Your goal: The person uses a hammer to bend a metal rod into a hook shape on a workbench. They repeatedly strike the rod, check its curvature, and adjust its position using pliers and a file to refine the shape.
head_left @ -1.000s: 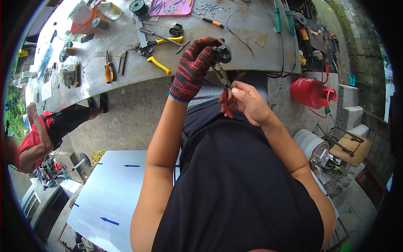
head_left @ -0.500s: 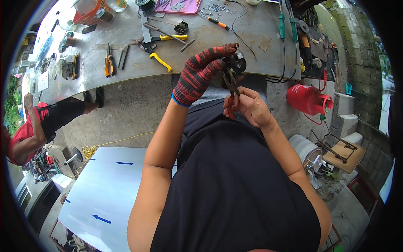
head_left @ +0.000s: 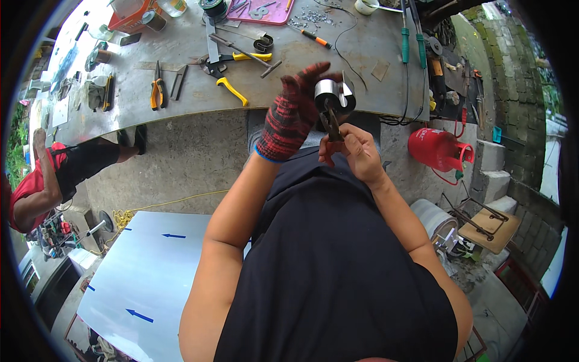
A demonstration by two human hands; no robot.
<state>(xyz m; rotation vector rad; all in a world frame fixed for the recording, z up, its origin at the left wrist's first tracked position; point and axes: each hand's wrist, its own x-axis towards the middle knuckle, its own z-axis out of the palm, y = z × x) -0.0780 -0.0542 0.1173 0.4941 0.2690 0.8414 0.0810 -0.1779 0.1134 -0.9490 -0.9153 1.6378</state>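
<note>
My right hand [head_left: 359,154] is bare and closed round the red handles of a pair of pliers [head_left: 332,128]. Their jaws point away from me and grip a shiny strip of sheet metal bent into curls [head_left: 327,89]. My left hand [head_left: 286,120], in a red and black striped knit glove, is just left of the metal piece with its fingers stretched out. Some of its fingers lie partly behind the piece, so I cannot tell whether they touch it. Both hands are at the front edge of the metal workbench [head_left: 211,107].
On the bench lie yellow-handled snips [head_left: 230,90], orange-handled pliers [head_left: 158,93], a T-shaped bar [head_left: 271,67], a screwdriver [head_left: 316,39] and a pink tray [head_left: 256,20]. A red gas cylinder [head_left: 439,149] stands right. Another person [head_left: 39,181] is at left, near a sheet panel [head_left: 151,265].
My left hand has let go of the bent metal piece and its fingers have straightened. The piece, still in the pliers, has turned so its shiny curved side shows.
</note>
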